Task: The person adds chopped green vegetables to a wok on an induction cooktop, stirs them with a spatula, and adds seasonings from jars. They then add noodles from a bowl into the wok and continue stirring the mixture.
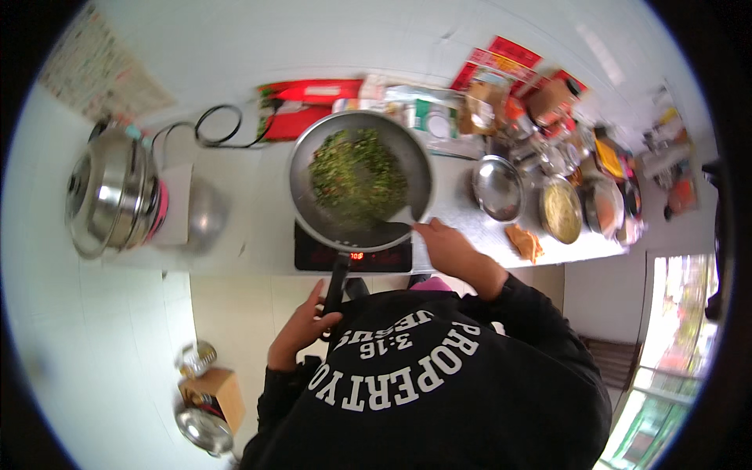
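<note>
A large frying pan (420, 176) with chopped green food (358, 176) in it stands on a black induction cooker (382, 261), whose red display is lit. My left hand (304, 326) is at the pan's black handle (336, 282), its thumb and fingers around the lower end. Over the pan's near right rim, my right hand (440, 244) grips a dark spatula (390, 233), whose blade reaches into the pan beside the greens. The spatula's handle is mostly hidden in that hand.
Right of the pan are an empty metal bowl (498, 189), an orange-brown cloth (524, 242), a bowl of pale yellow food (561, 211) and jars. Packets (432, 117) lie behind it. A steel steamer pot (114, 188) and a black cable (220, 144) are at the left.
</note>
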Demonstrator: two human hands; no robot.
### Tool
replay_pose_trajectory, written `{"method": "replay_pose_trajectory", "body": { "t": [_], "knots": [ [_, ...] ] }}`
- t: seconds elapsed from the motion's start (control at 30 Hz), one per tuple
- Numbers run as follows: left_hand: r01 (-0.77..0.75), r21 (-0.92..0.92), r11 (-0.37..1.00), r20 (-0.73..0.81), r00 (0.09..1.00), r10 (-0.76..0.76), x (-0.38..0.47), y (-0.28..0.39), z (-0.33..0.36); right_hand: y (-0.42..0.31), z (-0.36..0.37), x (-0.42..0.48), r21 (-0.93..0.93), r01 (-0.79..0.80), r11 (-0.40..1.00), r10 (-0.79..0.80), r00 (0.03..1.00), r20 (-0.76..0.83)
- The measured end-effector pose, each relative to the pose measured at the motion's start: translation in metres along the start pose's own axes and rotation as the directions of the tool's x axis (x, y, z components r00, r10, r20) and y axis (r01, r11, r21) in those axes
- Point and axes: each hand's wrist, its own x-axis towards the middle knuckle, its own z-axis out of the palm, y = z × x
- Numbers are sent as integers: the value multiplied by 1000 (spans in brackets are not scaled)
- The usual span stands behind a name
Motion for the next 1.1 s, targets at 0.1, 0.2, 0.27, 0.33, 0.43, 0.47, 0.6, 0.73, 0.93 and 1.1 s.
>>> {"method": "replay_pose_trajectory", "body": {
  "t": [0.1, 0.2, 0.27, 0.33, 0.43, 0.47, 0.6, 0.73, 0.93, 1.1],
  "knots": [
    [-250, 146, 957, -266, 922, 282, -13, -10, -26, 1, 36, 11, -42, 69, 997, -78, 966, -246],
    [-335, 361, 870, -400, 787, 469, -39, 38, -25, 13, 37, 7, 48, 44, 998, -27, 948, -317],
    [-388, 426, 817, -394, 733, 554, -46, 78, 0, 22, 15, -7, 77, 88, 993, -51, 920, -390],
    [-470, 451, 759, -341, 695, 633, -43, 101, 22, 61, 8, -16, 47, 126, 991, -86, 865, -495],
    [-536, 476, 698, -233, 688, 687, -19, 124, 58, 120, 0, -41, 283, -13, 959, 173, 818, -548],
    [-539, 405, 738, -249, 712, 656, -14, 130, 73, 148, 1, -47, 216, -36, 976, 155, 811, -564],
    [-473, 185, 861, -326, 797, 508, 16, 165, 146, 247, -19, -81, 267, -175, 948, 297, 792, -533],
    [-422, 257, 869, -250, 840, 482, 57, 180, 203, 367, -36, -106, 372, -330, 868, 490, 693, -529],
    [-383, 513, 768, -108, 859, 501, 140, 217, 294, 564, -98, -87, 305, -512, 803, 568, 503, -652],
    [-425, 478, 769, -49, 861, 506, 202, 245, 364, 639, -144, -51, 154, -610, 777, 591, 623, -513]
  ]
}}
